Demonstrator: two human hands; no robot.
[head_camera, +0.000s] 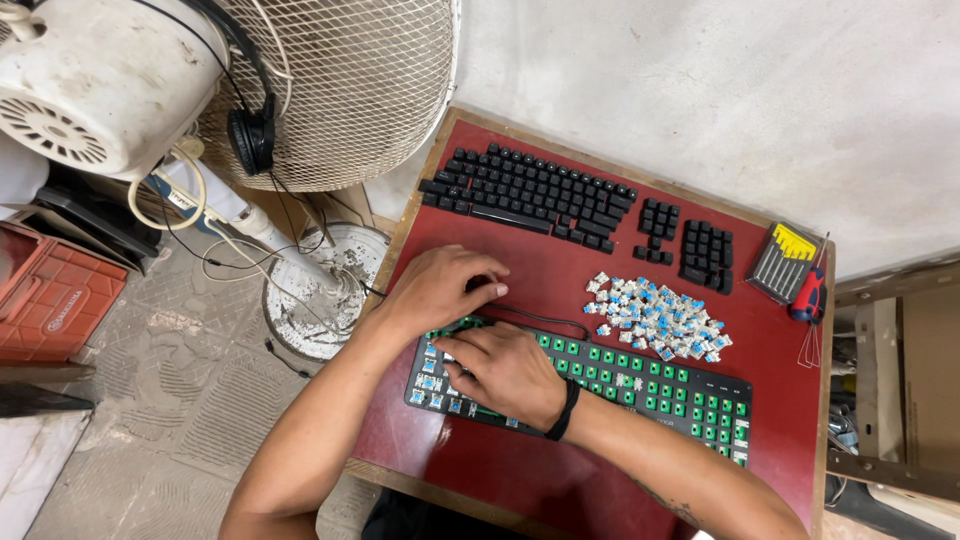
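Two bare hands work at the left end of a stripped keyboard frame (640, 385), a black board with a green plate lying near the front edge of a red table top (560, 480). Most sockets of this frame sit open and green; a few blue switches remain seated at its left end. The right hand (505, 372), with a black band at the wrist, lies palm down over that left end, fingers curled onto the switches there; whether it grips one cannot be told. The left hand (440, 288) rests just behind the frame's rear left corner, fingers bent and pressed to the table beside a black cable (545, 322) that runs along the frame's rear edge; what it holds, if anything, is hidden. Just behind the frame's middle lies a heap of loose blue and white switches (660, 318). Farther back, black keycaps (530, 192) are laid out in keyboard order, with two smaller keycap blocks (690, 245) to their right. Near the table's right edge sit a case of small screwdriver bits (785, 260), a red-handled screwdriver (808, 295) and a wire puller (810, 345). Off the table to the left stands a dusty white pedestal fan (300, 90) with black headphones (252, 135) hung on it, and a red crate (50, 295) on the floor
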